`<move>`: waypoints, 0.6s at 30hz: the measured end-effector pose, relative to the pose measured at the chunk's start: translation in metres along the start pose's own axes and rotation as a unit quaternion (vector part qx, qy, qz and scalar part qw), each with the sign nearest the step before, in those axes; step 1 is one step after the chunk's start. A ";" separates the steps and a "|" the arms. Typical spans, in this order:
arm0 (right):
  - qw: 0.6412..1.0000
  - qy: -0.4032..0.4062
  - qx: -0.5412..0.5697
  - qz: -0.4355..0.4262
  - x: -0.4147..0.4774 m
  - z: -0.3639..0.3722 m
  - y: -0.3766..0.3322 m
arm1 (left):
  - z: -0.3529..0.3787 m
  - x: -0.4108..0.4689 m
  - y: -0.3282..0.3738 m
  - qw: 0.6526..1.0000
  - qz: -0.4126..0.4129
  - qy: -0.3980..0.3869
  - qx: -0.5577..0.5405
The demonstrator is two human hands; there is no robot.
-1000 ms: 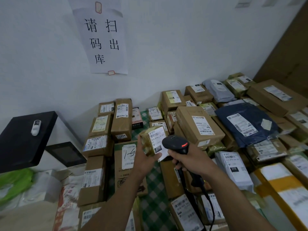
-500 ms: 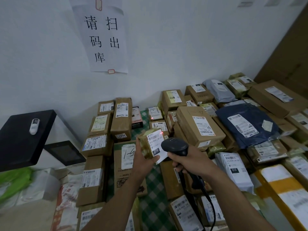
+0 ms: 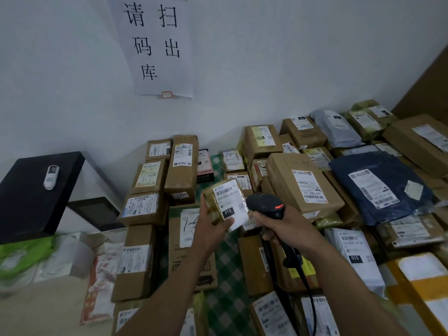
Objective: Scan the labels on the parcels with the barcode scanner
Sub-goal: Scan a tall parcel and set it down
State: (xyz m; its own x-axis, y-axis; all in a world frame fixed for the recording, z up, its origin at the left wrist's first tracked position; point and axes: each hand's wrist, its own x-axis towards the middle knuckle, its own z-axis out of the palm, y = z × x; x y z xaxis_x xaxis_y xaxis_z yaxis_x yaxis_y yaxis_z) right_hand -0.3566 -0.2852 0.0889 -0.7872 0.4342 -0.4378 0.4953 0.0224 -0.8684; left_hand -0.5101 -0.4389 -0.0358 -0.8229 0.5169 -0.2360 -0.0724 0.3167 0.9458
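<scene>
My left hand [image 3: 212, 224] holds a small taped brown parcel [image 3: 224, 202] up above the pile, its white barcode label facing me. My right hand [image 3: 287, 226] grips the handle of a black barcode scanner [image 3: 265, 204], whose head with a red-orange button sits just right of the parcel's label, almost touching it. The scanner's black cable [image 3: 305, 282] hangs down past my right forearm. Many labelled cardboard boxes and mailer bags lie packed together below, among them a large brown box [image 3: 303, 183] directly behind the scanner.
A green checked cloth [image 3: 228, 299] shows between parcels. A dark blue mailer bag [image 3: 380, 185] lies to the right. On the left, a black surface [image 3: 31, 190] carries a small white device [image 3: 51, 177]. A paper sign [image 3: 155, 44] hangs on the white wall.
A red scan light showed on the parcel's label half a second ago and is gone now. The parcel and scanner have barely moved.
</scene>
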 end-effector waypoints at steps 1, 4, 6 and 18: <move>1.000 0.003 0.005 0.002 0.008 -0.003 0.000 | -0.001 0.006 0.004 1.000 -0.005 0.001 0.001; 1.000 0.007 0.010 0.010 0.031 -0.009 -0.005 | -0.005 0.032 0.023 1.000 -0.022 0.018 0.009; 1.000 0.011 0.015 0.016 0.046 -0.012 -0.008 | -0.008 0.057 0.038 0.999 -0.026 0.028 0.024; 0.997 0.007 0.053 0.047 0.121 -0.013 -0.004 | -0.006 0.179 0.013 0.973 -0.097 -0.063 0.202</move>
State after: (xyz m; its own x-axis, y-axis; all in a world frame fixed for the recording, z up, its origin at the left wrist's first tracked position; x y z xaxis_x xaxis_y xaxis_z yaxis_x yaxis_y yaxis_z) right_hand -0.4491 -0.2217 0.0429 -0.7341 0.4416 -0.5158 0.5240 -0.1146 -0.8440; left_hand -0.6616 -0.3476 -0.0647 -0.7385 0.5019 -0.4502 0.0292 0.6909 0.7224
